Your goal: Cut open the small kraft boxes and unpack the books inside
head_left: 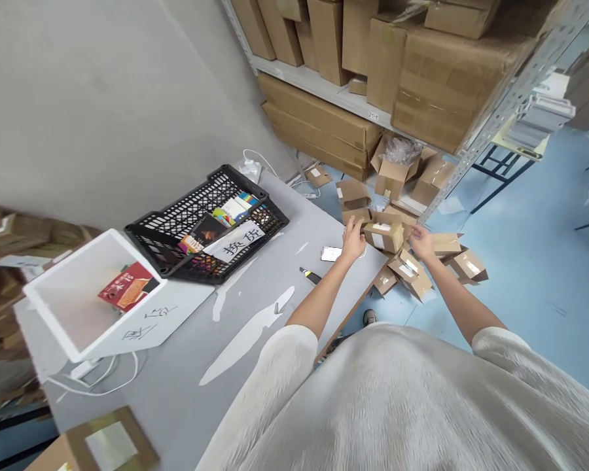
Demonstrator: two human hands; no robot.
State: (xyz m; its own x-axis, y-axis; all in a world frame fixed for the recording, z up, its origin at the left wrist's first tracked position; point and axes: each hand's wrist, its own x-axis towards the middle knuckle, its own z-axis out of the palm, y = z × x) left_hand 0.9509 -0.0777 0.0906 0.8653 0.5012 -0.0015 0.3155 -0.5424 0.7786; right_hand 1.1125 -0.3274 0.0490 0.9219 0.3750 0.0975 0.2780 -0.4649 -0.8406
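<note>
A small cardboard box (pixel 383 237) with a white label is held between my two hands, just past the table's right corner. My left hand (pixel 355 241) grips its left side, fingers bent over the edge. On the opposite side, my right hand (pixel 422 243) has its fingers closed on what looks like a flap of the same box; its fingertips are partly hidden. Close to my left hand, a phone (pixel 330 253) with a lit screen lies on the grey table (pixel 255 294). A yellow and black utility knife (pixel 310 275) rests nearer to my left forearm.
Several opened cardboard boxes (pixel 412 273) litter the blue floor beyond the table corner. On the table stand a black plastic crate (pixel 177 219) of small packages and a white bin (pixel 93 353) holding a red package. A shelf (pixel 319 88) with cartons rises behind.
</note>
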